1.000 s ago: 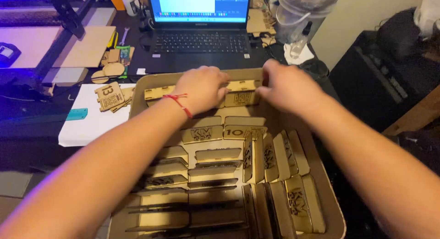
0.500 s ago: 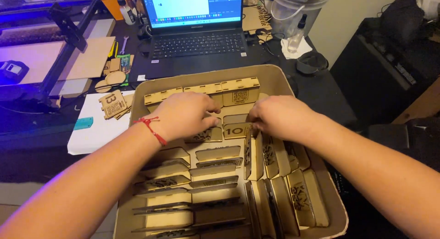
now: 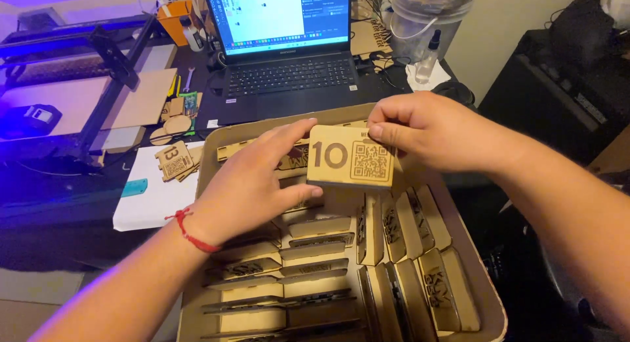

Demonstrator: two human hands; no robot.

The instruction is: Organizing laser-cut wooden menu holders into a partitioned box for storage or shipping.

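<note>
Fingers of both hands pinch one flat wooden plaque [image 3: 351, 156], lifted clear above the far end of the cardboard box [image 3: 489, 296]. On the left hand [image 3: 252, 184], the fingertips press the plaque's edge at 9 o'clock, with the thumb underneath near its lower corner. On the right hand [image 3: 430, 128], thumb and fingers clamp the top corner at about 1 o'clock. The plaque faces up toward the camera, showing an engraved number and a square code pattern.

Judging by how things lie, one plaque is out and in hand, while the rest remain packed in the box: a stack of similar wooden pieces [image 3: 289, 276] lying flat at 6 to 7 o'clock of the plaque, and a row standing on edge [image 3: 420, 250] at 5 o'clock. Most of the box seems untouched.

Outside the box, another numbered wooden tag [image 3: 172, 161] rests on a white sheet [image 3: 147, 197] at 9 o'clock. An open laptop [image 3: 285, 60] sits at 12 o'clock, beyond the box.
</note>
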